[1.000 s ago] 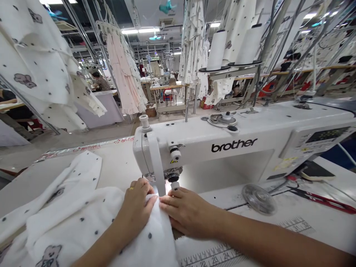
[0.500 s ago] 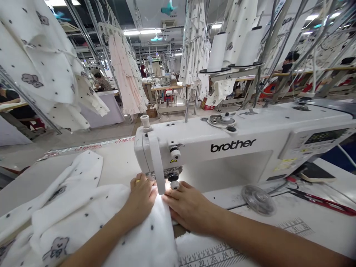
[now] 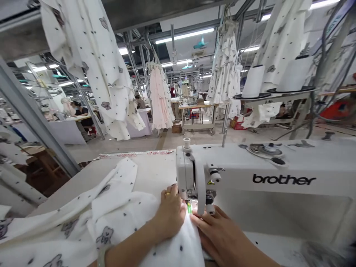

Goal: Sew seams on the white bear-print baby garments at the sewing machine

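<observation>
White fabric printed with dots and grey bears lies across the table and runs under the needle area of a white Brother sewing machine. My left hand, a ring on one finger, is closed on the fabric just left of the needle. On the other side, my right hand grips the fabric's right edge, its fingertips close to the presser foot, thumb mostly hidden. A small green patch shows brightly at the needle between both hands. The machine's front parts hide the stitching point.
Thread cones stand on a holder behind the machine. Printed garments hang at the left, beside a grey metal post. A blurred clear round object lies at the lower right. A person sits at a far table.
My view has swung left and upward, so the machine and hands appear farther right and lower. Both hands stay by the needle on the fabric. The red-handled snips have left the view.
</observation>
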A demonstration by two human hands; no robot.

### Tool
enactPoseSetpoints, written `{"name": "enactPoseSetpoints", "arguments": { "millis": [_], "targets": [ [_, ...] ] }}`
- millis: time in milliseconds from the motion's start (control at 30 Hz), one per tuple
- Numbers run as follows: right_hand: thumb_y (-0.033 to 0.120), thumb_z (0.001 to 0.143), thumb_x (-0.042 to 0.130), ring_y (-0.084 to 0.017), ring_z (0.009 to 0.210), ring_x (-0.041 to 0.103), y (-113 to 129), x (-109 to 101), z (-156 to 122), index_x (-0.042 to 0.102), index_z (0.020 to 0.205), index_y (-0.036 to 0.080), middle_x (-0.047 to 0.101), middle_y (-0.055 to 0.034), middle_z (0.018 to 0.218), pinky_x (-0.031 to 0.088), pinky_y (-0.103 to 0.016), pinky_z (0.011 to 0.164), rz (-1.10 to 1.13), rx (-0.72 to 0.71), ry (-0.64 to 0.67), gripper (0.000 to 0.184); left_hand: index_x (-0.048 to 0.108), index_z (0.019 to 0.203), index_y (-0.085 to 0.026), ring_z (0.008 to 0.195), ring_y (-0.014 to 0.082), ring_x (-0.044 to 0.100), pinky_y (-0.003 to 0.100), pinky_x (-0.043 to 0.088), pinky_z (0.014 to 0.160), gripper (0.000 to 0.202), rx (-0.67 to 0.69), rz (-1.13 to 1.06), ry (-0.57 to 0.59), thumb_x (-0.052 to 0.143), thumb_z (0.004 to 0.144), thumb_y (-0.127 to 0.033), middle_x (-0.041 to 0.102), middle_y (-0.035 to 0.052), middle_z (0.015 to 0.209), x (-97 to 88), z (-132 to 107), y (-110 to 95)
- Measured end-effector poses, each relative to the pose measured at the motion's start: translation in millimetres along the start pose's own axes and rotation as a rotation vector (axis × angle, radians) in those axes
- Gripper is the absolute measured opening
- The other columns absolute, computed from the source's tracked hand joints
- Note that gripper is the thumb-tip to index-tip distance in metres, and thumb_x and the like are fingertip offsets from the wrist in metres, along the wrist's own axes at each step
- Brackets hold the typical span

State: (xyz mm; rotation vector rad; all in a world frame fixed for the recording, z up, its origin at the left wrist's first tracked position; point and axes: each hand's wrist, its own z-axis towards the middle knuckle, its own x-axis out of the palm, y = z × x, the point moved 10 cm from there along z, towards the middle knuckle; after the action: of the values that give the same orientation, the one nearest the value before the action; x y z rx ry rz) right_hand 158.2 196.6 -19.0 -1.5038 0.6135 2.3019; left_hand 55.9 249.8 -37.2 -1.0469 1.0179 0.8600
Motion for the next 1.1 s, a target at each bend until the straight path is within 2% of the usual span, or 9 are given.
{"name": "enactPoseSetpoints", "arguments": {
  "millis": [233,400,467,567,700,767,833,967,1100],
  "targets": [
    [0.028,0.096,0.055,-0.020,0.102,0.060,9,-9,3,0.048,0.132,0.024,0.063,-0.0034,0.121,0.041,-0.034,0.092,-0.056,-0.117,-0.025,0.037,0.058,0.087,-0.016,0.110,0.0262,0.048,0.047,0.038,0.102,0.018,-0.035,0.006,-0.016,0.041,0.082,-0.013,0.055,0.0121,0.109,-0.5,-1,4],
    [0.020,0.092,0.058,-0.022,0.091,0.056,7,-10,0,0.058,0.106,0.019,0.063,-0.0047,0.101,0.037,-0.037,0.089,0.034,-0.074,-0.038,0.013,0.058,0.092,-0.017,0.106,0.0252,0.051,0.045,0.043,0.098,0.011,0.010,-0.019,0.057,0.049,0.085,-0.017,0.057,0.0101,0.107,-11.5,-2,2],
    [0.025,0.094,0.058,-0.021,0.083,0.052,8,-11,-3,0.057,0.088,0.017,0.061,-0.0048,0.089,0.037,-0.037,0.083,0.052,-0.085,-0.058,0.010,0.057,0.103,-0.017,0.111,0.0252,0.049,0.046,0.039,0.102,0.017,0.069,-0.033,0.088,0.051,0.087,-0.017,0.056,0.0100,0.112,-26.9,-16,-10],
    [0.037,0.099,0.052,-0.019,0.076,0.047,21,-13,-9,0.051,0.073,0.017,0.055,-0.0029,0.074,0.036,-0.036,0.079,0.027,-0.212,-0.078,0.033,0.052,0.119,-0.023,0.122,0.0231,0.044,0.042,0.033,0.109,0.028,0.245,-0.090,0.174,0.055,0.091,-0.024,0.056,0.0058,0.122,-42.4,-52,-40],
    [0.043,0.099,0.050,-0.016,0.067,0.043,53,-14,-24,0.049,0.066,0.018,0.050,0.0001,0.066,0.036,-0.033,0.070,-0.023,-0.531,-0.063,0.041,0.056,0.112,-0.022,0.097,0.0246,0.056,0.044,0.045,0.095,0.032,0.440,-0.146,0.219,0.066,0.085,-0.036,0.062,0.0063,0.105,-30.6,-96,-61],
    [0.045,0.096,0.054,-0.016,0.063,0.042,69,-17,-34,0.048,0.062,0.019,0.047,0.0010,0.063,0.036,-0.033,0.063,-0.032,-0.674,-0.081,0.043,0.058,0.098,-0.021,0.090,0.0232,0.056,0.041,0.048,0.087,0.009,0.422,-0.155,0.150,0.053,0.091,-0.024,0.062,0.0061,0.094,-20.7,-102,-54],
    [0.038,0.094,0.057,-0.016,0.066,0.046,82,-19,-43,0.052,0.064,0.019,0.049,0.0001,0.067,0.037,-0.032,0.061,-0.035,-0.761,-0.097,0.036,0.056,0.089,-0.021,0.085,0.0204,0.056,0.036,0.049,0.082,0.017,0.315,-0.244,0.106,0.041,0.095,-0.019,0.060,0.0041,0.087,-13.8,-99,-37],
    [0.024,0.094,0.053,-0.017,0.088,0.056,101,-12,-53,0.067,0.095,0.015,0.063,-0.0070,0.099,0.045,-0.029,0.071,-0.133,-0.815,-0.107,0.018,0.053,0.091,-0.021,0.074,0.0168,0.057,0.028,0.051,0.070,0.020,-0.007,-0.513,-0.060,0.039,0.099,-0.033,0.058,-0.0005,0.078,-29.3,-81,10],
    [0.024,0.093,0.052,-0.017,0.075,0.058,101,-8,-48,0.066,0.087,0.014,0.065,-0.0080,0.090,0.046,-0.029,0.067,-0.187,-0.734,-0.164,0.018,0.056,0.100,-0.021,0.094,0.0189,0.061,0.030,0.052,0.082,0.024,0.004,-0.567,-0.128,0.036,0.100,-0.035,0.062,0.0043,0.101,-45.1,-71,16]
  ]
}}
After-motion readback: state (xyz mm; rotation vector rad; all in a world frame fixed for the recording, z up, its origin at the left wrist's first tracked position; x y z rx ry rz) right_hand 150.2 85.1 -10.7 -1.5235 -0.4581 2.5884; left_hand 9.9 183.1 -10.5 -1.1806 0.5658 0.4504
